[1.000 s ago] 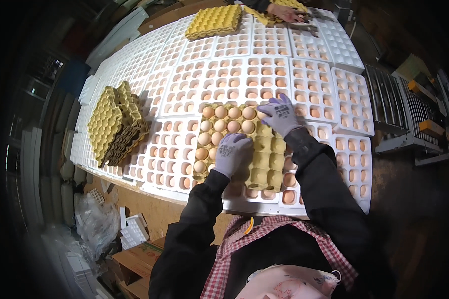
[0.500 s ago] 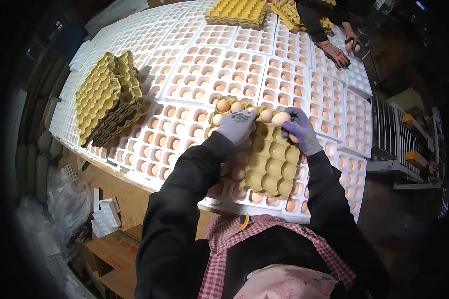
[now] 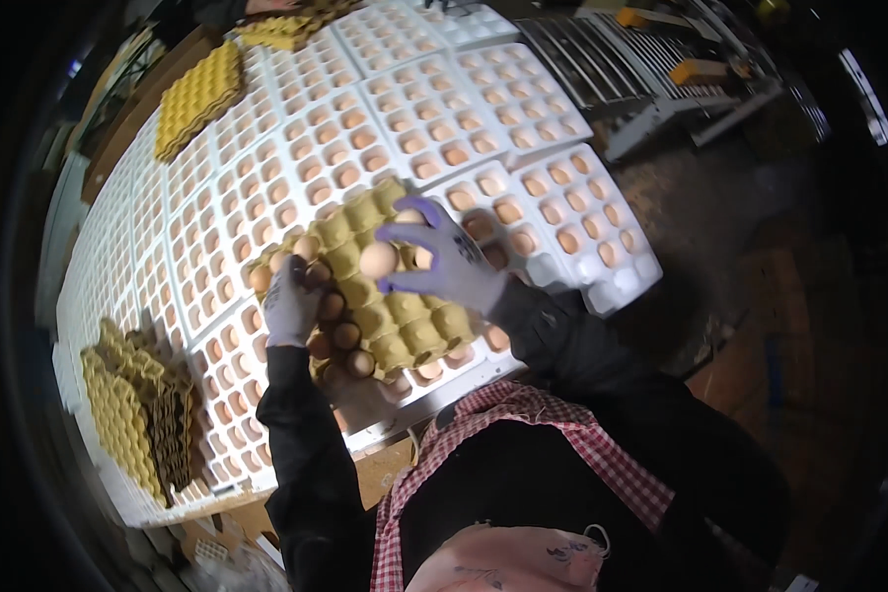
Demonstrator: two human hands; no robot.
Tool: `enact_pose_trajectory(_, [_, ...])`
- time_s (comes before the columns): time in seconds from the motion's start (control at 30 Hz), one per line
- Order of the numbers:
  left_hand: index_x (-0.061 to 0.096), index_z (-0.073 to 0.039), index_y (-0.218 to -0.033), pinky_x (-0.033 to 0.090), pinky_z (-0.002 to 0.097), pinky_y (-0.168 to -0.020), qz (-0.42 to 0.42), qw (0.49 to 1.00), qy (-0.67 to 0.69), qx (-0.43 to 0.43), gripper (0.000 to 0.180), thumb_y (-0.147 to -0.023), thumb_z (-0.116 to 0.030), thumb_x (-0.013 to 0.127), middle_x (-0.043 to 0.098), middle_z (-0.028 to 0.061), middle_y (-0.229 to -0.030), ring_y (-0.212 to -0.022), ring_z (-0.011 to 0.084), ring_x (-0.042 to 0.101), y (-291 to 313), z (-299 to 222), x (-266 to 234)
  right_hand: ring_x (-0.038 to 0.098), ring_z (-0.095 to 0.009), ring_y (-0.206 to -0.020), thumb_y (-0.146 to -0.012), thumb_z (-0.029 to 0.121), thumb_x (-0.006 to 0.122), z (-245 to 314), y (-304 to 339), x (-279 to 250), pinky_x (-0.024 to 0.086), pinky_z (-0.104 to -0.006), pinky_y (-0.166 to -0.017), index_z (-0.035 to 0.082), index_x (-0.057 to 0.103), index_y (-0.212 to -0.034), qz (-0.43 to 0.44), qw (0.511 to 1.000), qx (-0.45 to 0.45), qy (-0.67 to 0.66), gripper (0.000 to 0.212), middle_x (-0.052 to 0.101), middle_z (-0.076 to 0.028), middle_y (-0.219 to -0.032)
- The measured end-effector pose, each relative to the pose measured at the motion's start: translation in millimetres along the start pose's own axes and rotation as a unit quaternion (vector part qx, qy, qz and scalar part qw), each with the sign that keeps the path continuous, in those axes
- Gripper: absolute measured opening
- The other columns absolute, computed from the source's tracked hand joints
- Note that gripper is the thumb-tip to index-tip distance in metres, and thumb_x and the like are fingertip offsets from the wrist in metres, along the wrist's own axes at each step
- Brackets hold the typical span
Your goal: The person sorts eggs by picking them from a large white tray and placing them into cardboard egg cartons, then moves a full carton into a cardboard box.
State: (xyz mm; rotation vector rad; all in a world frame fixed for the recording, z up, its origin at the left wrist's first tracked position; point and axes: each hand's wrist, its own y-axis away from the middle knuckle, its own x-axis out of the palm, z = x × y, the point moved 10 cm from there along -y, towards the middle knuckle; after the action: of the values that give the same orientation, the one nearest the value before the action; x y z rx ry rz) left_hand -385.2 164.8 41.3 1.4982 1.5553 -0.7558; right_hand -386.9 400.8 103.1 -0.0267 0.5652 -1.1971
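A yellow-green pulp egg tray [image 3: 390, 316] lies across white foam trays. Brown eggs [image 3: 345, 335] fill its left side; the cups in its middle and right are bare. My right hand [image 3: 449, 261], in a grey-purple glove, is closed round eggs above the tray. One pale egg [image 3: 377, 260] sits between its thumb and fingers, and others show beside the fingers. At the tray's left side, my gloved left hand [image 3: 292, 304] has its fingers curled among the eggs. Shadow and the hand itself hide what those fingers grip, if anything.
White foam trays [image 3: 414, 109] with eggs in their pockets cover the table. Stacked pulp trays stand at the near left [image 3: 123, 414] and far left [image 3: 199, 99]. A roller conveyor [image 3: 587, 59] is at the far right. Another person's hand shows partly at the top.
The view has turned, shifting the table leftward. My right hand has moved from the tray's far edge inward over its cups, eggs still in it. My left hand has shifted toward the tray's left edge.
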Motion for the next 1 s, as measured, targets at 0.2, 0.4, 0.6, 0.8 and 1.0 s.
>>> enact_pose_trajectory(0.2, [0.059, -0.008, -0.109, 0.048, 0.0405, -0.076, -0.025, 0.998, 0.027, 0.044, 0.032, -0.078, -0.015, 0.063, 0.061, 0.0139, -0.098, -0.09, 0.0322, 0.061, 4, -1, -1, 0.046, -0.031, -0.113, -0.063, 0.025, 0.084, -46, 182, -166, 0.045, -0.0411, -0.092, 0.012, 0.066, -0.109, -0.21, 0.944, 0.194, 0.161, 0.051, 0.042, -0.013, -0.126])
enact_pose_trajectory(0.4, [0.05, -0.004, -0.104, 0.049, 0.0366, -0.068, -0.012, 1.0, -0.001, 0.018, 0.036, -0.076, -0.016, 0.07, 0.06, 0.0116, -0.093, -0.077, 0.0263, 0.06, -7, -8, 0, 0.052, -0.028, -0.105, -0.077, 0.03, 0.069, -68, 209, -190, 0.047, -0.0387, -0.084, 0.017, 0.064, -0.111, -0.133, 0.913, 0.196, 0.333, 0.037, 0.051, -0.01, -0.115])
enact_pose_trajectory(0.6, [0.047, -0.004, -0.117, 0.05, 0.0224, -0.061, 0.009, 0.929, 0.367, 0.046, 0.042, -0.084, -0.018, 0.069, 0.058, 0.0059, -0.101, -0.08, 0.0114, 0.059, 66, -133, 36, 0.054, -0.03, -0.102, -0.081, 0.027, 0.067, -61, 218, -193, 0.045, -0.0389, -0.089, 0.011, 0.066, -0.105, -0.104, 0.926, 0.14, 0.335, 0.028, 0.058, -0.012, -0.11])
enact_pose_trajectory(0.8, [0.051, -0.01, -0.101, 0.048, 0.0409, -0.075, 0.157, 0.941, 0.033, 0.297, 0.023, -0.082, -0.02, 0.059, 0.055, 0.0145, -0.097, -0.092, 0.0341, 0.057, 87, -300, 187, 0.047, -0.033, -0.115, -0.089, 0.017, 0.057, -106, 236, -211, 0.032, -0.0457, -0.102, 0.004, 0.064, -0.104, -0.137, 0.913, 0.083, 0.375, 0.021, 0.06, -0.013, -0.111])
enact_pose_trajectory(1.0, [0.046, -0.006, -0.132, 0.042, 0.0399, -0.094, 0.065, 0.906, 0.248, 0.338, 0.051, -0.082, -0.014, 0.056, 0.045, 0.0187, -0.126, -0.111, 0.037, 0.047, 109, -299, 173, 0.054, -0.032, -0.105, -0.091, 0.013, 0.054, -112, 236, -245, 0.04, -0.0411, -0.095, -0.001, 0.064, -0.1, -0.233, 0.935, 0.134, 0.232, 0.02, 0.061, -0.014, -0.11])
